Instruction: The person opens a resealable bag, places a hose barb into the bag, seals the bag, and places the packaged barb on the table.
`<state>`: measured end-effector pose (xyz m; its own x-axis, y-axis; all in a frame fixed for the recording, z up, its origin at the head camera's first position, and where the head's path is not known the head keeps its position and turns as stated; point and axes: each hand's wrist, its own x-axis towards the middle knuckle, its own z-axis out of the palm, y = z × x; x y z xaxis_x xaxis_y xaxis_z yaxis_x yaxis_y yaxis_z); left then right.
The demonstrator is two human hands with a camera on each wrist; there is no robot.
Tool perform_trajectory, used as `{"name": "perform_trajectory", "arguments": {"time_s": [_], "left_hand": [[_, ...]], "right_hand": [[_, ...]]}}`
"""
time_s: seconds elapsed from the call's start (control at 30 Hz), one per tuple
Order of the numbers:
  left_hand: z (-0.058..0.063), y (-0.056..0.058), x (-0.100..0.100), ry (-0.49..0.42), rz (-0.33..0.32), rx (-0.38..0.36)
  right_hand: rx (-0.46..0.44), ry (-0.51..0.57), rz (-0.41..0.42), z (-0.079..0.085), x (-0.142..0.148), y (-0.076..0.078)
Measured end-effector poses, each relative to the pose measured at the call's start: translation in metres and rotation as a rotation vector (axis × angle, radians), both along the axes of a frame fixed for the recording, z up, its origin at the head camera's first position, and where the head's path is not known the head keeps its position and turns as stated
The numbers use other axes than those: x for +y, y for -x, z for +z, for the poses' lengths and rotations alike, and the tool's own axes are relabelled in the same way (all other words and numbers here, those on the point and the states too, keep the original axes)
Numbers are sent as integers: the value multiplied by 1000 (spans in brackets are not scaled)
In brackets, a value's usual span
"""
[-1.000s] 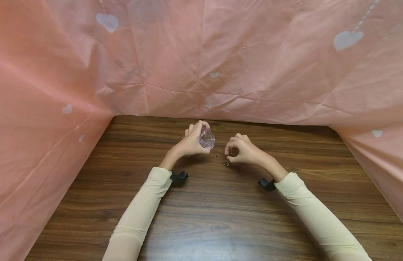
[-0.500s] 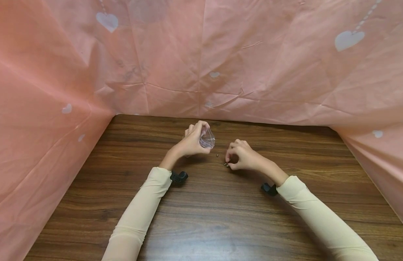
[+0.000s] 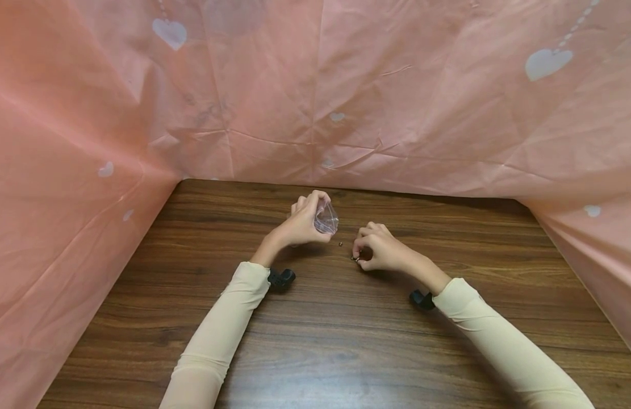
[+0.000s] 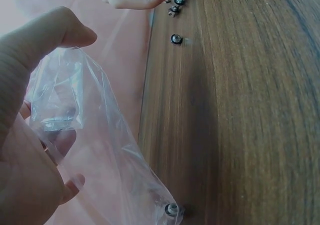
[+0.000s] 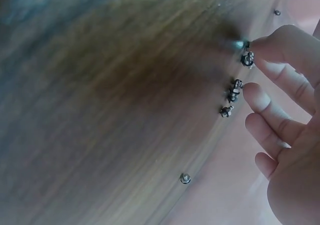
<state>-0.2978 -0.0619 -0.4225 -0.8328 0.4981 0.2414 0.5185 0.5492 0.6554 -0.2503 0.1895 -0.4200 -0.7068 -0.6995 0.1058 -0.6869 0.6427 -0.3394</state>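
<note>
In the head view my left hand (image 3: 301, 224) holds a clear plastic bag (image 3: 327, 218) with its mouth spread toward the right. One small dark-ringed metal part (image 4: 171, 209) shows at the bag's lower corner in the left wrist view; whether it is inside or behind the plastic I cannot tell. My right hand (image 3: 380, 248) is low over the table, thumb and forefinger tips meeting at small metal fasteners (image 5: 247, 58), which they appear to pinch. More such fasteners (image 5: 234, 91) lie close by its other fingertips. A single metal fastener (image 3: 340, 243) lies between the two hands.
A brown wood-grain table (image 3: 315, 329) carries everything. Pink cloth (image 3: 315, 85) with white hearts hangs behind it and along both sides. Dark wrist cameras (image 3: 281, 278) sit under the sleeve cuffs.
My right hand has come down and slightly nearer the body, its fingertips now at the little cluster of fasteners. The left hand and the bag have hardly moved.
</note>
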Motion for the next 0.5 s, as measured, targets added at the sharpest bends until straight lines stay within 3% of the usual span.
{"name": "perform_trajectory", "arguments": {"time_s": [0.5], "left_hand": [[-1,-1,0,8,11,-7]], "right_hand": [[27,-33,1,-6,-1,0]]}}
